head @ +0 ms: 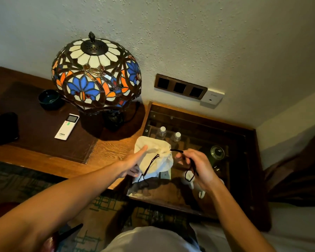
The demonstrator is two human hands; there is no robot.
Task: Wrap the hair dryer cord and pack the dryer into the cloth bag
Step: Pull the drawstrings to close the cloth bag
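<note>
A cream cloth bag (158,157) hangs in the air over the edge of the wooden desk, its mouth gathered tight by a black drawstring (176,151). My left hand (135,165) holds the bag's left side, thumb laid on the cloth. My right hand (196,166) is closed on the drawstring to the right of the bag, and a loop of the string hangs from its fingers. Another strand runs down the front of the bag. The hair dryer is not visible; the bag bulges as if filled.
A stained-glass lamp (96,73) stands on the desk (113,151) with a white remote (67,126), a dark bowl (49,99) and a black box (6,128). To the right a glass-topped cabinet (204,124) shows two water bottles (161,132). Wall sockets (180,88) sit above it.
</note>
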